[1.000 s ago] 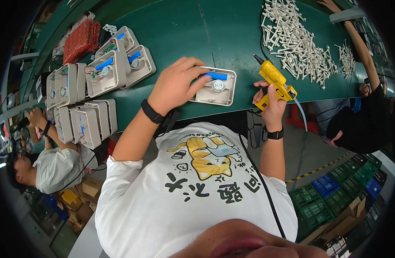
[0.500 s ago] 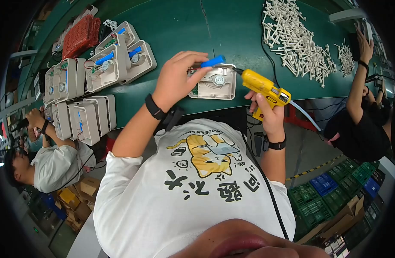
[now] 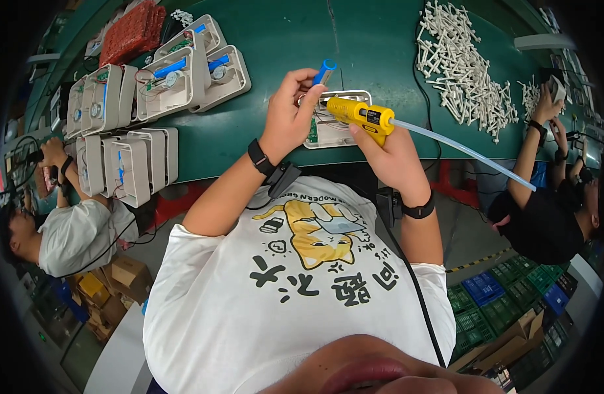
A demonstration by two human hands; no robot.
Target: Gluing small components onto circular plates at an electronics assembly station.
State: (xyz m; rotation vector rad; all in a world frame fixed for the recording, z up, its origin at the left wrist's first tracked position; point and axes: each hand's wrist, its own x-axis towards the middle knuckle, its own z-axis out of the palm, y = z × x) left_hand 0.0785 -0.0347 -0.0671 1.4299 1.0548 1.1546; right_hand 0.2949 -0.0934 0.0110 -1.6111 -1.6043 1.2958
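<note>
Between the fingertips of my left hand is a blue cylindrical battery, tilted up with its top end free. My right hand grips a yellow hot glue gun, and a long clear glue stick sticks out of its back. The gun lies across a beige plastic housing on the bench. Its nozzle points left, close to my left fingertips and below the battery. A green circuit board shows inside the housing at its left; the gun and my hands cover much of the rest.
Several beige housings with blue batteries and wires stand stacked at left on the green bench. White plastic pieces are heaped at far right. A black cable runs beside the heap. Co-workers sit at both sides.
The glue gun has swung left over the housing, its nozzle now near my left fingers. My left hand has turned the battery from nearly level to steeply upright.
</note>
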